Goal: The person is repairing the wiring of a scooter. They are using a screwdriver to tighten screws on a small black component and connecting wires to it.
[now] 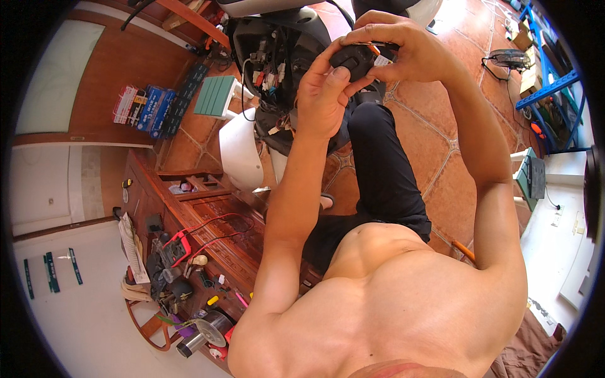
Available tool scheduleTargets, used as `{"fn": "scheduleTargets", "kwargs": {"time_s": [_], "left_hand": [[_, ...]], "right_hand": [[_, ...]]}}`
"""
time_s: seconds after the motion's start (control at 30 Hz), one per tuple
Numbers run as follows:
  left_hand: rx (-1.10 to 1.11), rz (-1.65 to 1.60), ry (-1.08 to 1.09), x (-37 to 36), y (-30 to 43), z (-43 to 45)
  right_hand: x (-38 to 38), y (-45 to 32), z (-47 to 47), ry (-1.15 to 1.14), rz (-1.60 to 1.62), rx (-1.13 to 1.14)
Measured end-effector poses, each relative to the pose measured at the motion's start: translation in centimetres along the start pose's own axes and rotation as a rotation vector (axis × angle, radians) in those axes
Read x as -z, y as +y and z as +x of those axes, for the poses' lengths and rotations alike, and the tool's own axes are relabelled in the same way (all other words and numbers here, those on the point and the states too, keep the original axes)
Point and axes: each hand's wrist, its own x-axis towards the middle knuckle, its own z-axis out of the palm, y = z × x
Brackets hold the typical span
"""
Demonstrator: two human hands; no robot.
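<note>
My left hand (324,97) grips a small black plastic housing (352,61) with a raised part on its face, the thumb pressed on its near side. My right hand (411,49) holds the same piece from the far right, thumb and fingertips at its edge. A thin strip and a bit of orange show between the housing and my right palm; what they belong to is unclear. Just beyond and left of my hands stands a motor scooter (307,28) with its front opened. Bundled wires and connectors (269,78) hang exposed inside it.
A white body panel (241,151) stands by the scooter, near a green-topped stool (215,96). The carved wooden table (220,212) at left bears a red-edged multimeter (177,248) with leads, and clutter. A fan (509,58) and blue shelving (548,90) are at right.
</note>
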Motion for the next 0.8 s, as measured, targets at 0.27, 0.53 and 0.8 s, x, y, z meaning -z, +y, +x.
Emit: {"fn": "scheduleTargets", "kwargs": {"time_s": [0.27, 0.53, 0.8], "left_hand": [[0.009, 0.097, 0.103, -0.9, -0.1, 0.2], [0.009, 0.033, 0.025, 0.1, 0.2, -0.1], [0.02, -0.121, 0.016, 0.3, -0.2, -0.2]], "right_hand": [[-1.0, -0.5, -0.2, -0.021, -0.086, -0.019], [-0.5, -0.5, -0.2, 0.019, -0.035, 0.0], [-0.7, -0.3, -0.1, -0.027, 0.011, -0.042]]}}
